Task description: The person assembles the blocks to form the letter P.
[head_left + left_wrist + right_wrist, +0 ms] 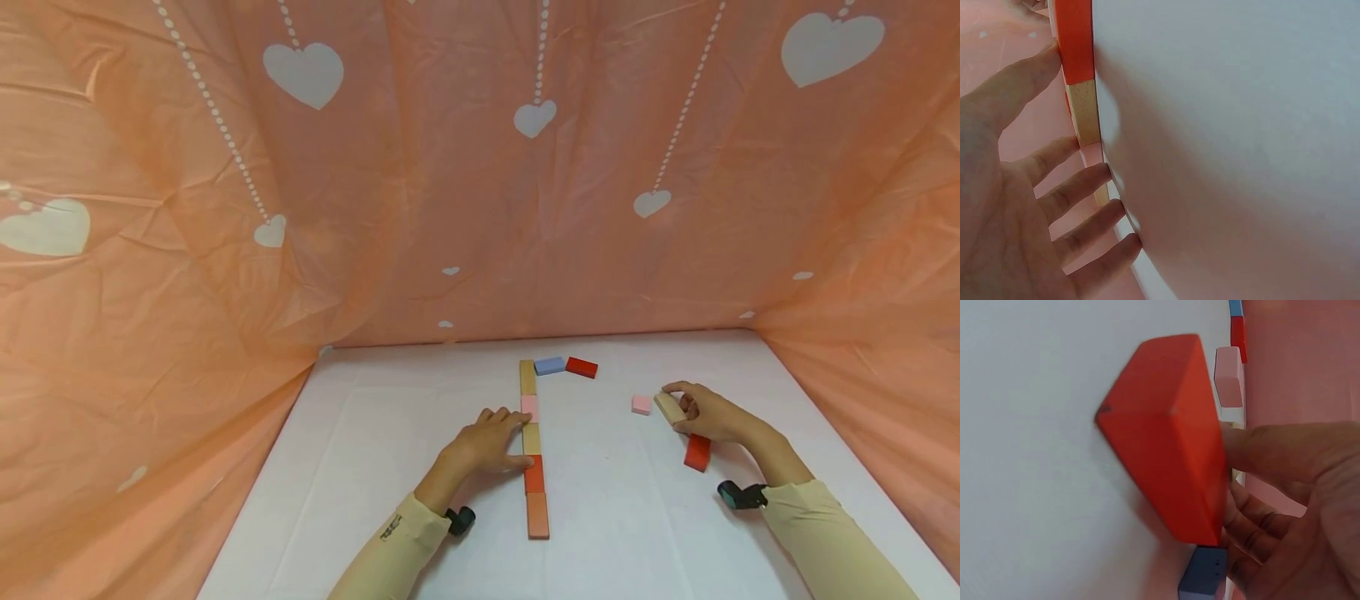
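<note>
R hand (712,414) has its grip pinching a tan block (670,409), thumb at the near end, index at the far end, so the long L side is left free, prob. for easy turning. It's at a slant over the counter (360,500); can't tell if it touches down. Just L of it sits a small pink block (641,405), apart from the fingers. A red block (697,452) is under the R wrist, close enough to get bumped; contact w/ the hand unclear. R wrist cam also shows a dark blue block (1204,572) by the red one's end, partly cut off by the frame.

L hand (487,442) has its grip spread, nothing pinched: index on the row's pink piece (530,406), thumb at its red piece (534,473), prob. to keep the line straight. Row runs end to end, far to near: far tan piece (528,377), pink, mid tan piece (532,438), red, orange piece (537,515). Off its far end, to the R, a light blue block (550,366) and a far red block (582,367) lie approx. end to end, at an angle to the row, so the layout makes a corner there.
</note>
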Tool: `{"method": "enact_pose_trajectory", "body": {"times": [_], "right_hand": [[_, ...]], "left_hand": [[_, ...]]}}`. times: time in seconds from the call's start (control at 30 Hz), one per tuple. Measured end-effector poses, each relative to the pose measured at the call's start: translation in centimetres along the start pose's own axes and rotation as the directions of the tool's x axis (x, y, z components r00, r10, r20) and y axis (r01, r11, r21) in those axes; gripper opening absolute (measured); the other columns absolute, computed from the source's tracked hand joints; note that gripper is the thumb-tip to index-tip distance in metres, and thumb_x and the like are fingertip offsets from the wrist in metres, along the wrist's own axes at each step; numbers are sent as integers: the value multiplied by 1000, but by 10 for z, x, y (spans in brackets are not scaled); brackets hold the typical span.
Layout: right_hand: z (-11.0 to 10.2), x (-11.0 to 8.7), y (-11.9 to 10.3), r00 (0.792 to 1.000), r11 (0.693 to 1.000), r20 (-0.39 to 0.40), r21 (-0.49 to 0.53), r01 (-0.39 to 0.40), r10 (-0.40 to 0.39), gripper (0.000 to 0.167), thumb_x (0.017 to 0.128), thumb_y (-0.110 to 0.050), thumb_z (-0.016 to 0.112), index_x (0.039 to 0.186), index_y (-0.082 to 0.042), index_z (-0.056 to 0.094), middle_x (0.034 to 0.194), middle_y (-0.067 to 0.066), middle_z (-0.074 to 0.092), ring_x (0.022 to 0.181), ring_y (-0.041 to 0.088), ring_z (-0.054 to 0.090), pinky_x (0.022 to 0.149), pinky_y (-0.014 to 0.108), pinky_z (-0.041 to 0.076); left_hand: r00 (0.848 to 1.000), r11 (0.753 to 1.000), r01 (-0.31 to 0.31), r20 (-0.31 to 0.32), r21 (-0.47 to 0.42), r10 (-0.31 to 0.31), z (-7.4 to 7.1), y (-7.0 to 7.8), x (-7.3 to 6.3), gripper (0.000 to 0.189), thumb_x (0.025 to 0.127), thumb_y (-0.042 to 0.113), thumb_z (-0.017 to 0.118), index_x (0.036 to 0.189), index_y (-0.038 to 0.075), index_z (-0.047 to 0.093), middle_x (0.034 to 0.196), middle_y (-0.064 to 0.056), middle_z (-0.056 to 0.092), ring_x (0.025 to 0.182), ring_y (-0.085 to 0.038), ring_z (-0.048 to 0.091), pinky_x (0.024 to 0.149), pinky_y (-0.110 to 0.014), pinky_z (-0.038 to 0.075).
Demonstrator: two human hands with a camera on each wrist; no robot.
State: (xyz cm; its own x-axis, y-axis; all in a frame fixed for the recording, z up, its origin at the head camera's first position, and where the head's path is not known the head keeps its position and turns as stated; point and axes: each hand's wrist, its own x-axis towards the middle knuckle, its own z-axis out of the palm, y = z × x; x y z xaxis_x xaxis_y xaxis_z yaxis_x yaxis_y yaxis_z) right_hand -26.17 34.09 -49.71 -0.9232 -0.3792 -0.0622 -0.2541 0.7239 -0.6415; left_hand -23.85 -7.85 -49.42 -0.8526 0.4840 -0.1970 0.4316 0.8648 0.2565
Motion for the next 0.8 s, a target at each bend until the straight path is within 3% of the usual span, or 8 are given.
{"method": "enact_pose_trajectory", "body": {"times": [0.2, 0.43, 0.57, 0.8], "right_hand": [[2, 4, 2, 998, 999, -63, -25, -26, 25, 60, 87, -6, 87, 135, 8, 55, 110, 21, 60, 97, 33, 60, 83, 45, 57], [5, 11, -2, 985, 998, -165, -44, -49, 41, 66, 86, -15, 89, 137, 7, 55, 122, 26, 59, 104, 37, 57, 81, 41, 52], [5, 17, -8, 981, 996, -182, -44, -75, 66, 68, 88, -20, 89, 141, 3, 54, 125, 26, 61, 107, 38, 58, 82, 41, 51], [12, 30, -18, 981, 998, -187, 24, -49, 53, 72, 87, -21, 92, 141, 6, 53, 128, 26, 61, 111, 39, 57, 87, 46, 52]], "left_hand": [[1000, 1000, 4, 3, 3, -4, 0, 0, 0, 80, 95, 54, 79, 161, 22, 47, 150, -7, 55, 134, -30, 52, 104, -50, 56], [1000, 1000, -5, -4, 8, 5, 1, -1, -1, 80, 95, 55, 79, 161, 21, 48, 149, -7, 56, 133, -30, 52, 103, -50, 57], [1000, 1000, -12, -7, 2, 12, 1, -2, -1, 80, 95, 54, 78, 161, 21, 48, 149, -7, 56, 134, -30, 52, 106, -51, 55], [1000, 1000, -17, -17, 6, 17, 1, -3, -1, 80, 95, 54, 78, 161, 21, 48, 152, -8, 55, 141, -34, 49, 116, -52, 47]]}}
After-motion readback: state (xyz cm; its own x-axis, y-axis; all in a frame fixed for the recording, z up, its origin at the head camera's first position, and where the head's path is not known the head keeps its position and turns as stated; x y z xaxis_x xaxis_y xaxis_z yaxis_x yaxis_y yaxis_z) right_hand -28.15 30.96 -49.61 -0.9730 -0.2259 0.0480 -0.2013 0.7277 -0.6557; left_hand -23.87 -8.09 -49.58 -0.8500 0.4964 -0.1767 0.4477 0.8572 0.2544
